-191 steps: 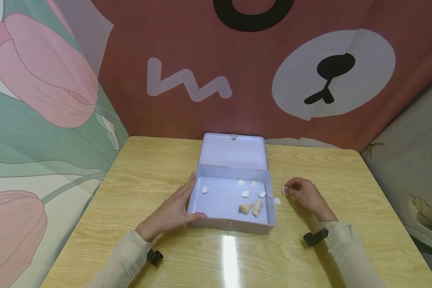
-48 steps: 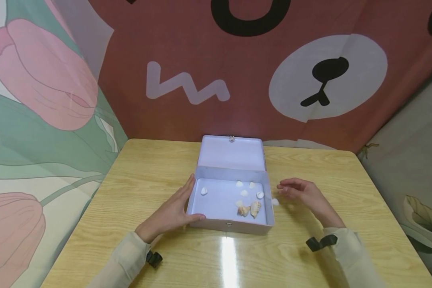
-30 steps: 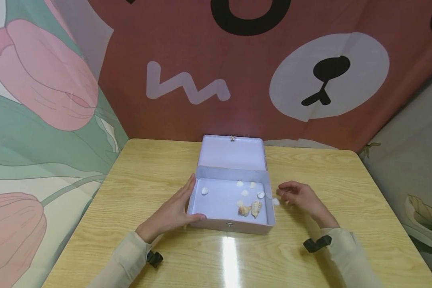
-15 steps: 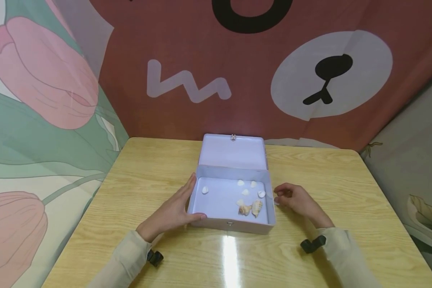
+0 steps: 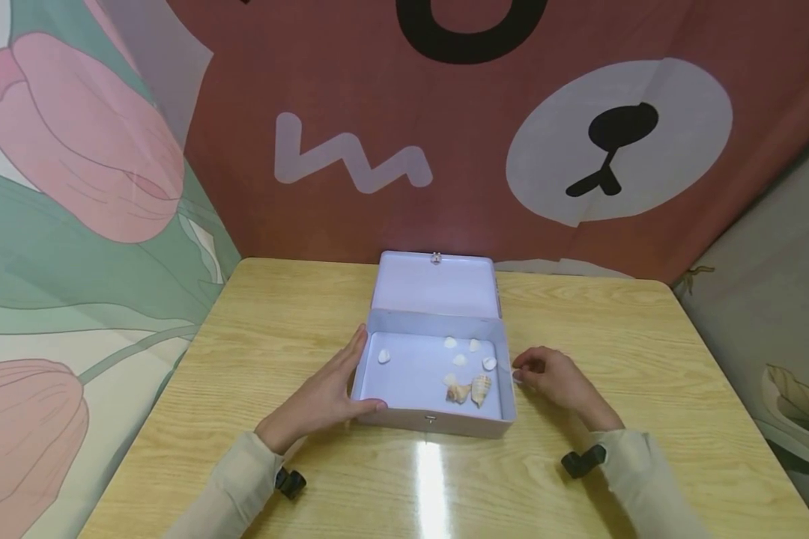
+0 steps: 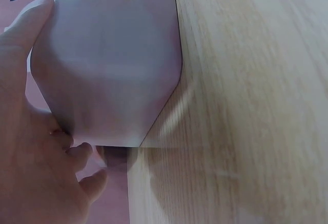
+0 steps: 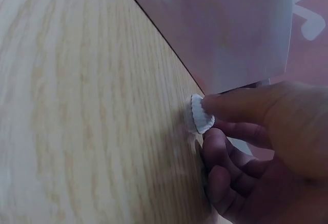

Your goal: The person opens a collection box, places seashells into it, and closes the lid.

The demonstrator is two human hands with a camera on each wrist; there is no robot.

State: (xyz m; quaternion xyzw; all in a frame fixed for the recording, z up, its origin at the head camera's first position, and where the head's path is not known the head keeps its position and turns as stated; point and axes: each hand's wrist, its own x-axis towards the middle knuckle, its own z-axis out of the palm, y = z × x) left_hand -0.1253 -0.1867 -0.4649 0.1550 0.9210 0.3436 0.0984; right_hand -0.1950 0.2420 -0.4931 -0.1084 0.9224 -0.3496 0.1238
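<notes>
An open pale-lilac tin box (image 5: pixel 411 374) stands on the table. My left hand (image 5: pixel 320 397) grips its left front corner, with the thumb over the front rim and fingers along the left wall. Just outside the box's right wall, my right hand (image 5: pixel 556 378) pinches a small white ribbed seashell (image 7: pixel 201 115), tilted on edge close to the table. Inside the box lie several white shells, one alone at the left (image 5: pixel 383 356). Toward the front right are a brownish conch (image 5: pixel 457 393) and a striped spiral shell (image 5: pixel 481 390).
The box's hinged lid (image 5: pixel 438 283) lies back behind it, its clasp (image 5: pixel 435 257) at the far edge. Beneath is a wooden table (image 5: pixel 276 314). A printed curtain (image 5: pixel 350 217) hangs behind the table. Black wrist cameras (image 5: pixel 583 461) sit on both sleeves.
A white shell that my right hand held earlier now lies in the box beside the conch. The right hand has since come down onto another shell by the box wall. The left hand stays put.
</notes>
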